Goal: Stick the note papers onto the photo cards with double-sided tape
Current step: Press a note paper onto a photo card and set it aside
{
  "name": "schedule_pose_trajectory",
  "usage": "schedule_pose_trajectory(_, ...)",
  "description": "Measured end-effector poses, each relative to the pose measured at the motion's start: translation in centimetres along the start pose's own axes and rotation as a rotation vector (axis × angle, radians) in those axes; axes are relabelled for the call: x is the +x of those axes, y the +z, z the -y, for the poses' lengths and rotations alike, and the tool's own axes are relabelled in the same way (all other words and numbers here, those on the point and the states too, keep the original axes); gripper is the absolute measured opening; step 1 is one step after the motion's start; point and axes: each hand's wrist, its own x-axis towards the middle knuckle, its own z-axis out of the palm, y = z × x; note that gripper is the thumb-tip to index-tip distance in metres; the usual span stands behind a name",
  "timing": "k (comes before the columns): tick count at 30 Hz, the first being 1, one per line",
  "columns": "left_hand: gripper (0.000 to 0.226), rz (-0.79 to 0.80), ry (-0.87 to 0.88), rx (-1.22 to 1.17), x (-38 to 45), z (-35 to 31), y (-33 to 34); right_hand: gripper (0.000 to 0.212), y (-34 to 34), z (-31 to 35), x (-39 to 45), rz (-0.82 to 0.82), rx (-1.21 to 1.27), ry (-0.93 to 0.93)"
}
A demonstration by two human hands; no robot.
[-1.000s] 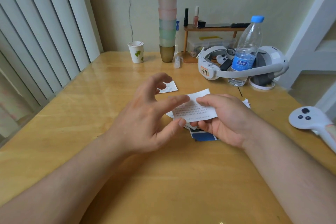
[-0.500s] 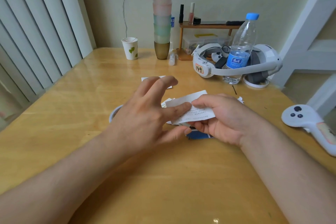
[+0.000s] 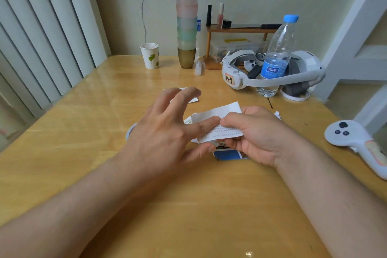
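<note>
While held above the wooden table (image 3: pixel 88 153), one printed note paper (image 3: pixel 217 114) is pinched by the left hand (image 3: pixel 165 134) and gripped by the right hand (image 3: pixel 253 134).

We see a honey-yellow wood-grain counter (image 3: pixel 88 132). The note paper (image 3: pixel 217 114) is white with rows of small dark print, and the card (image 3: pixel 227 155) under it shows deep blue. The paper cup (image 3: pixel 150 56) is white with green leaves; the bottle (image 3: pixel 277 56) is clear with a blue cap and label (white lettering). The headset (image 3: pixel 272 73) and controller (image 3: pixel 356 142) are pale grey-white, and the stacked cups (image 3: pixel 186 16) run pastel green and pink over a bronze one.
</note>
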Motion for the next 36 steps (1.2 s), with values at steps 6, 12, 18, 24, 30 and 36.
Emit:
schedule_pose_trajectory(6, 0.05, -0.007, -0.026, -0.004, -0.1, -0.2, 0.1, 0.009, -0.2, 0.0, 0.1, 0.019, 0.015, -0.04)
schedule_pose_trajectory(12, 0.046, -0.004, -0.051, 0.03, 0.0, 0.2, -0.3, 0.024, -1.1, 0.7, -0.1, 0.194, 0.181, 0.03)
schedule_pose_trajectory(18, 0.051, 0.0, -0.053, 0.032, -0.3, -0.2, 0.1, 0.02, -0.7, 0.1, 0.4, 0.074, 0.115, 0.003)
schedule_pose_trajectory(24, 0.073, 0.059, -0.125, -0.08, -1.2, -1.0, 0.9, 0.026, -0.1, 0.2, 0.2, 0.074, 0.266, -0.006)
schedule_pose_trajectory(30, 0.084, 0.075, -0.147, -0.081, -1.2, -0.8, 0.8, 0.031, -0.3, 0.6, -0.2, 0.092, 0.307, -0.019)
schedule_pose_trajectory(36, 0.085, 0.082, -0.152, -0.067, -1.2, -0.9, 0.8, 0.029, -0.3, 0.7, -0.5, 0.112, 0.281, -0.017)
